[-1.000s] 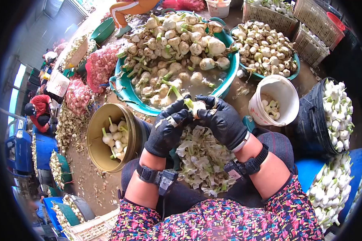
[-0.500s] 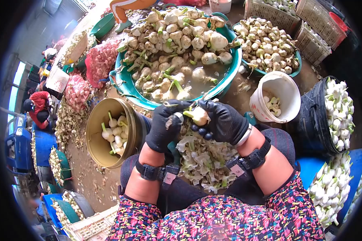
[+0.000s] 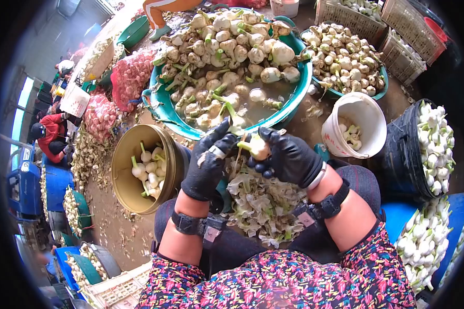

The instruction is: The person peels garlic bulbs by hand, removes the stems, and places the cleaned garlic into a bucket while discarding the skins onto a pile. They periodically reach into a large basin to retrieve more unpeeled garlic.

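Observation:
In front of my chest, my right hand is closed round a garlic bulb, a pale one whose short green stem points left. Just left of the stem is my left hand, in a black glove with a pale band round one digit. Its fingers are bent at the stem side and appear to pinch a thin strip of peel that hangs between the hands; the exact grip is partly hidden. Below both hands a heap of peelings lies between my knees.
A teal tub with water and unpeeled bulbs stands ahead. The yellowish bucket at left holds peeled bulbs; a white bucket at right has a few pieces. A black bucket and a basin of bulbs stand further right.
My left hand has drawn slightly left and away from the bulb, its fingers now pointing more upward. A strip of peel hangs between the hands. My right hand still holds the bulb.

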The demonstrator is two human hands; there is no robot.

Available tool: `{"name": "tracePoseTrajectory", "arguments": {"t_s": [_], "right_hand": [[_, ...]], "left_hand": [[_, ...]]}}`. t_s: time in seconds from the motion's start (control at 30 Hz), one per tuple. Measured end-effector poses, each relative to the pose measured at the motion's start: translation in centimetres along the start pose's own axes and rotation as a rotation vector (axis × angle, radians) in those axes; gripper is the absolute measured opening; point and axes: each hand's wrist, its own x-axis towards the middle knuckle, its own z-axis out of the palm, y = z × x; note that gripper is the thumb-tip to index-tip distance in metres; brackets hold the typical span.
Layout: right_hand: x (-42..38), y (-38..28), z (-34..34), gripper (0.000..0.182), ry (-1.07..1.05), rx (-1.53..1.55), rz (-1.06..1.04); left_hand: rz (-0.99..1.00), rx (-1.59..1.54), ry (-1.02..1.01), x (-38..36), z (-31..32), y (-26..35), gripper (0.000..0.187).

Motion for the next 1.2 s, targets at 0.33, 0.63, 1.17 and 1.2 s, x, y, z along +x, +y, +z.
{"name": "tracePoseTrajectory", "arguments": {"t_s": [0.33,0.63,1.17,1.2], "right_hand": [[0.1,0.1,0.2,0.049,0.321,-0.978,-0.738],[-0.5,-0.6,0.3,0.039,0.230,-0.399,-0.237],[0.9,0.2,-0.4,0.024,0.383,-0.815,-0.428],[0.5,0.0,-0.3,0.024,0.383,-0.818,-0.429]], "left_hand": [[-0.499,-0.636,-0.018,0.9,-0.4,1.6,0.036],[-0.462,-0.572,-0.102,0.8,-0.6,1.7,0.035],[-0.110,-0.327,-0.101,0.7,0.8,2.6,0.027],[-0.107,-0.329,-0.099,0.6,0.6,2.5,0.027]]}}
